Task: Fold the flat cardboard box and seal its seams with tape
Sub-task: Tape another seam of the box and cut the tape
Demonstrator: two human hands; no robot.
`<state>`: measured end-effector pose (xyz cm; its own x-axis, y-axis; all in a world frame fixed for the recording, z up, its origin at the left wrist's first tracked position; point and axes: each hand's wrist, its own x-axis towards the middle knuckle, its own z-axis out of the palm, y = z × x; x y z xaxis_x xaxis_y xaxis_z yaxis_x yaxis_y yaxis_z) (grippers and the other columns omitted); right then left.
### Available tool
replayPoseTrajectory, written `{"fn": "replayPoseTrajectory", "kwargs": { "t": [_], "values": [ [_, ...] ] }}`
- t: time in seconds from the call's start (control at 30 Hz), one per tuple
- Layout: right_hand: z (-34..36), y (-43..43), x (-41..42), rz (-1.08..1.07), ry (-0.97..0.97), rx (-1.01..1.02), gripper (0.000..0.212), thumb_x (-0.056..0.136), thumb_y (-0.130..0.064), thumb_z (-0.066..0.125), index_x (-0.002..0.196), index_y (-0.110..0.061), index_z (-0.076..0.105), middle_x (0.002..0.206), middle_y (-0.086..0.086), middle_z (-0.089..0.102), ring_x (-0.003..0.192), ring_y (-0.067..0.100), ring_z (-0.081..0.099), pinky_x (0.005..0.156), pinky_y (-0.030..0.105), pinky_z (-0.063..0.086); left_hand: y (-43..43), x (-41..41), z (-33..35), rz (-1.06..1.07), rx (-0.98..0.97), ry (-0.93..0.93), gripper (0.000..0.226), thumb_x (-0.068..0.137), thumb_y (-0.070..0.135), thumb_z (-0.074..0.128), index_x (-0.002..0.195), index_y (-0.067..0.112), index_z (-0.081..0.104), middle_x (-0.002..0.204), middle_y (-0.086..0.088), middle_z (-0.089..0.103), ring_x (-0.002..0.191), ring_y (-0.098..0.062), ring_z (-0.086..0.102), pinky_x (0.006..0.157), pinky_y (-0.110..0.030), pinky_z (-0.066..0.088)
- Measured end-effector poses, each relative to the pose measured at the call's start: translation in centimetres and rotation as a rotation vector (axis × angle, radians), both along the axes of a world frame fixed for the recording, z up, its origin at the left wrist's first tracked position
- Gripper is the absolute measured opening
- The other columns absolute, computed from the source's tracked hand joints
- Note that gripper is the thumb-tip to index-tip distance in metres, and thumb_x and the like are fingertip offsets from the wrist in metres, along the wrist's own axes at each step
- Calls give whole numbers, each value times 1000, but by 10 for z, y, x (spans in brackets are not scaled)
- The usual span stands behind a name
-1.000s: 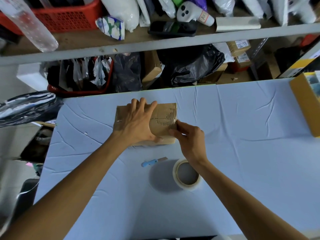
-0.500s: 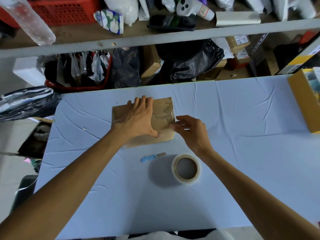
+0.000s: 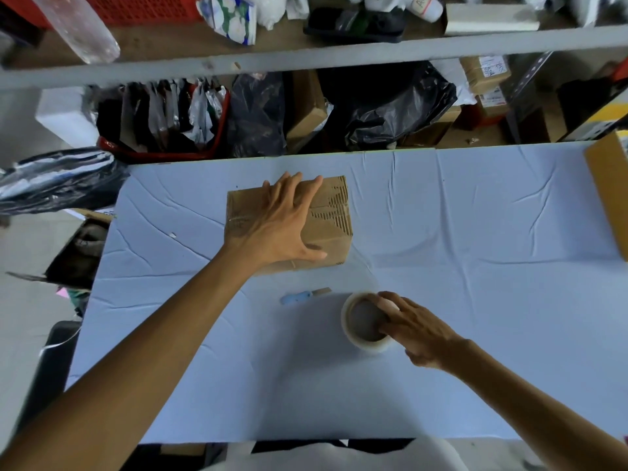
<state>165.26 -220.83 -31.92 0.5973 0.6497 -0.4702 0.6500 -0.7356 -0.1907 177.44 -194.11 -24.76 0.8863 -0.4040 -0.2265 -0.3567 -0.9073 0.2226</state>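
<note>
view from the head, looking down along two bare arms onto a pale blue worktop [image 3: 475,266] with a creased covering. a small brown cardboard box [image 3: 331,232] stands folded up in the far middle of the worktop, its top closed; on the right part of the top the outer paper is torn away and the corrugated ribs show. the left hand [image 3: 278,226] lies flat on the box top, fingers straight and spread toward the far edge, thumb stretched out along the near right part of the top, pressing down and gripping nothing. nearer the person and to the right of the box, well apart from it, a tape roll [image 3: 353,329] lies flat on the worktop. the right hand [image 3: 414,326] grasps this roll: its fingers hook over the right rim, with fingertips dipping into the hollow core; the thumb is hidden. just left of the roll, between it and the box, lies a small blue-handled knife [image 3: 299,296], touched by neither hand. at the worktop's far right edge sits part of a yellow-brown carton [image 3: 608,192], cut off by the frame. beyond the worktop runs a grey shelf [image 3: 306,59], blurred and crowded with packages. below it are a red basket [image 3: 163,153] stuffed with bags, a black plastic bag [image 3: 384,107], and small cardboard parcels. a silvery bag [image 3: 57,178] bulges at the left.
</note>
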Motion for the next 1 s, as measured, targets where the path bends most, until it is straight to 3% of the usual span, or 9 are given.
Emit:
{"fn": "replayPoseTrajectory", "kwargs": {
  "t": [0.07, 0.13, 0.27, 0.43, 0.5, 0.6, 0.7, 0.8, 1.0],
  "values": [
    [2, -1, -1, 0, -110, 9, 39, 47, -10, 90, 82, -19, 76, 137, 9, 54, 112, 27, 60, 76, 27, 55, 0, 0, 0, -2, 0, 2, 126, 62, 67, 71, 150, 25, -10, 156, -12, -3, 145, -35, -7, 114, -55, -7],
    [5, 0, 3, 9, -205, 21, 38, 36, -11, 94, 66, -24, 75, 120, 5, 67, 91, 23, 68, 61, 23, 55, -1, 1, 1, -4, 1, 1, 125, 64, 65, 71, 150, 25, -11, 157, -12, -5, 145, -34, -11, 113, -53, -10],
    [16, -6, 10, -44, -320, 198, 35, 45, -5, 92, 69, -21, 71, 115, 1, 69, 98, 26, 68, 65, 25, 56, -6, 3, 11, -21, -66, -3, 118, 68, 59, 72, 151, 23, -2, 156, -10, -3, 145, -30, -11, 116, -50, -4],
    [61, -11, 38, -346, -387, 409, 26, 62, 6, 81, 82, -4, 69, 92, 5, 70, 97, 31, 66, 84, 37, 55, -24, 10, 38, 83, -593, -18, 54, 86, 26, 66, 136, 21, 46, 137, 1, 46, 127, -12, 41, 107, -36, 39],
    [86, -14, 53, -456, -443, 451, 23, 66, 4, 80, 83, -1, 66, 86, 8, 67, 88, 35, 65, 72, 39, 55, -37, 13, 46, 125, -759, 106, 45, 91, 18, 58, 135, 25, 48, 138, 2, 48, 127, -10, 46, 105, -29, 42],
    [118, -13, 70, -549, -513, 479, 24, 71, 2, 77, 93, 2, 66, 91, 15, 67, 83, 40, 62, 61, 41, 53, -59, 11, 52, 162, -940, 316, 57, 94, 10, 49, 143, 35, 34, 150, 1, 34, 134, -12, 38, 105, -27, 36],
    [136, -6, 82, -563, -555, 480, 31, 75, 1, 75, 105, 1, 67, 103, 17, 68, 89, 40, 62, 71, 42, 53, -74, 10, 52, 159, -1022, 370, 60, 95, 7, 46, 142, 42, 31, 151, 9, 32, 130, -8, 43, 102, -24, 40],
    [139, -1, 88, -592, -544, 483, 39, 78, 1, 72, 116, -1, 64, 111, 16, 67, 93, 38, 60, 76, 39, 50, -80, 7, 53, 196, -1035, 284, 51, 95, 21, 51, 140, 40, 36, 143, 15, 41, 110, 5, 53, 79, -1, 44],
    [134, 9, 83, -627, -480, 510, 43, 80, -1, 71, 122, -4, 62, 120, 15, 65, 101, 37, 59, 82, 41, 52, -76, 9, 56, 287, -1012, -3, 23, 92, 30, 59, 112, 19, 62, 114, 7, 65, 98, -8, 63, 77, -11, 52]
  ]
}}
